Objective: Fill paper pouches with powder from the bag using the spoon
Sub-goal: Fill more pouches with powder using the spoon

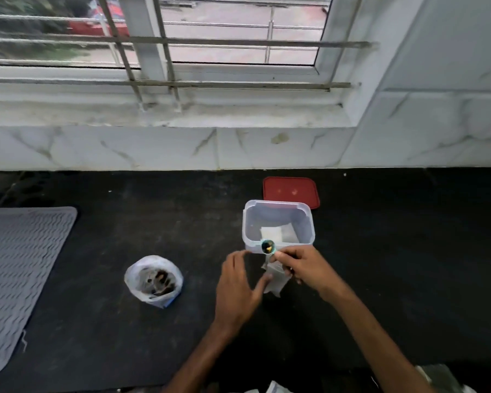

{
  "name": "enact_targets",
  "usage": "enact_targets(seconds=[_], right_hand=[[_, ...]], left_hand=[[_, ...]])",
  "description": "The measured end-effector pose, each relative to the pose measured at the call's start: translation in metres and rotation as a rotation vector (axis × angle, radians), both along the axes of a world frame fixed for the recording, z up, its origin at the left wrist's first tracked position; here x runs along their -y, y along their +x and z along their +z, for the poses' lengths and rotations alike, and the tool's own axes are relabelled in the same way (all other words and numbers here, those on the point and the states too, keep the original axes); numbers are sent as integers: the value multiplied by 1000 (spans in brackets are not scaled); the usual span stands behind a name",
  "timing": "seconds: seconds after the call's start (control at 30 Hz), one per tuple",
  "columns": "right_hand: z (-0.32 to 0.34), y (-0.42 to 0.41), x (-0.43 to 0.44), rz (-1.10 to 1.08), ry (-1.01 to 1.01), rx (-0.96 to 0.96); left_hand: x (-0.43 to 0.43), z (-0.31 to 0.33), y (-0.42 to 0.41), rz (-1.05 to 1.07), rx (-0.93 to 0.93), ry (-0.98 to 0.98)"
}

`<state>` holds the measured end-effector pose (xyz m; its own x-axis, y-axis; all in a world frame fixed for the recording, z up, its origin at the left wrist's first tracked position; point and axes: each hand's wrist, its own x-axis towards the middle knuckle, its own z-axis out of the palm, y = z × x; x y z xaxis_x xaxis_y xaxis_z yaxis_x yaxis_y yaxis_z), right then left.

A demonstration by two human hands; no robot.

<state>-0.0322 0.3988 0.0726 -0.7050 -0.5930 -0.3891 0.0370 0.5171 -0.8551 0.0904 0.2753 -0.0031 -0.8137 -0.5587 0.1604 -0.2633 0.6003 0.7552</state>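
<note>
Spoon (268,247) pinched in the right hand (305,268), fingers curled, above the paper pouch (276,281); left hand (235,285), fingers spread, at its nine o'clock.

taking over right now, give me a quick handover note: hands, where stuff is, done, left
Right hand grips the spoon, bowl at the near rim of the clear container.
Left hand open, thumb touching the paper pouch under the right hand.
Powder bag stands open to the left.
Done: white pouches lie in the container, red lid off behind it.
Left: this pouch's fill level can't be seen; likely finish it, put it in, carry on.
</note>
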Motion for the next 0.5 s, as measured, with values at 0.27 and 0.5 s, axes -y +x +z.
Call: enact_targets(seconds=[0.27, 0.5], right_hand=[[-15, -19, -36, 88, 192, -119], [-26, -27, -30, 228, 355, -253]], left_hand=[[-38, -32, -25, 66, 177, 202], [-48, -35, -23, 106, 57, 281]])
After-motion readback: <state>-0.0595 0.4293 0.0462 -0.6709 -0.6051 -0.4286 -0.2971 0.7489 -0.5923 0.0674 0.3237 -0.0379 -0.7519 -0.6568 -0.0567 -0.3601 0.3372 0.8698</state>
